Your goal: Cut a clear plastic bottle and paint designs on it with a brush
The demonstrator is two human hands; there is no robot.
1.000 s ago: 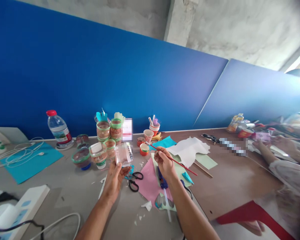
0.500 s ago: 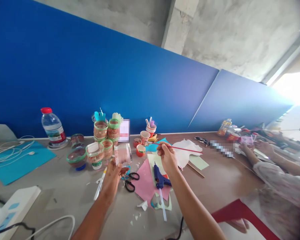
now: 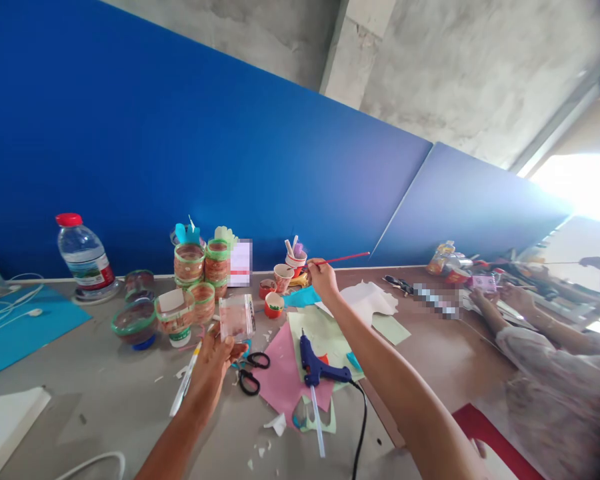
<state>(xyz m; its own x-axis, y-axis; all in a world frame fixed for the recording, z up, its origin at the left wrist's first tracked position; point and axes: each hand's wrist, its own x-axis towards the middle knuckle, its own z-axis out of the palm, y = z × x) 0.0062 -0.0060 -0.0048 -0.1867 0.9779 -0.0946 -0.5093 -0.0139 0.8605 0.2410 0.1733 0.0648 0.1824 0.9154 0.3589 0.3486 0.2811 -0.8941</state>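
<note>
My left hand [image 3: 215,360] is closed around the lower part of a clear plastic container [image 3: 237,319], which lies tipped on its side just above the table. My right hand [image 3: 323,277] pinches a thin red stick [image 3: 347,257] that points up to the right; its kind is not plain. That hand hovers beside a paper cup [image 3: 296,259] holding white sticks. Below it rests a blue glue gun [image 3: 314,363] with a clear glue stick, on pink paper [image 3: 275,377] and pale green paper. Black-handled scissors [image 3: 251,382] and a utility knife [image 3: 185,380] flank my left hand.
Green-rimmed cups [image 3: 189,261] stand stacked at the back beside a green-rimmed bowl [image 3: 134,323]. A water bottle [image 3: 85,260] is at far left. Small paper cups [image 3: 274,305] and white paper [image 3: 370,298] lie centrally. Another person's hands [image 3: 510,300] work at right; a cord [image 3: 364,420] trails forward.
My right hand has risen and moved back toward the paper cups, and the red stick has swung from sloping down to sloping up. My left hand still grips the container. The view has shifted right.
</note>
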